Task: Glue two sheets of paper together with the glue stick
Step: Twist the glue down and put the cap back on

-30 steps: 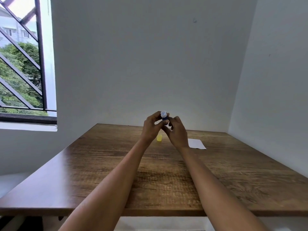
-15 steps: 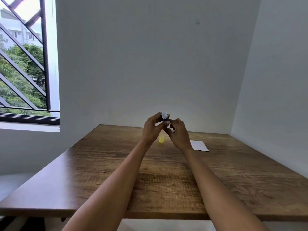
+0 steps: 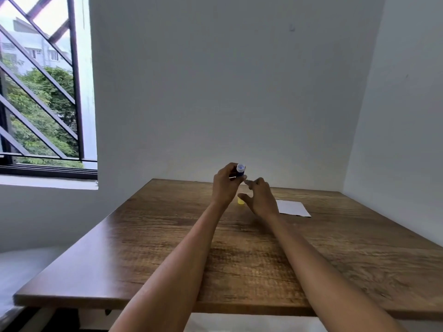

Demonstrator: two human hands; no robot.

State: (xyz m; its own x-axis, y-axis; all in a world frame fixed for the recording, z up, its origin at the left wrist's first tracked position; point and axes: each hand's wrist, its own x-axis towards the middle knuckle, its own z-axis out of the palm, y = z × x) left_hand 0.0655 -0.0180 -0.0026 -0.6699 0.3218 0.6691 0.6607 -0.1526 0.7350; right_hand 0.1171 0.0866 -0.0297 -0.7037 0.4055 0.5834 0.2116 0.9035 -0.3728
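No legible text, label or number on the glue stick (image 3: 240,172) or paper (image 3: 292,208).

The single camera sits on the person's head, looking forward and slightly down along both forearms across the wooden table (image 3: 167,236) toward the far wall (image 3: 215,92). A window (image 3: 40,92) fills its upper left edge.

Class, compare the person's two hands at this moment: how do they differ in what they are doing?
The left hand grips the glue stick upright; the right hand holds nothing. The left hand's fingers curl round the stick; the right hand's are loosely spread. The left is raised higher than the right. Both hover above the table.
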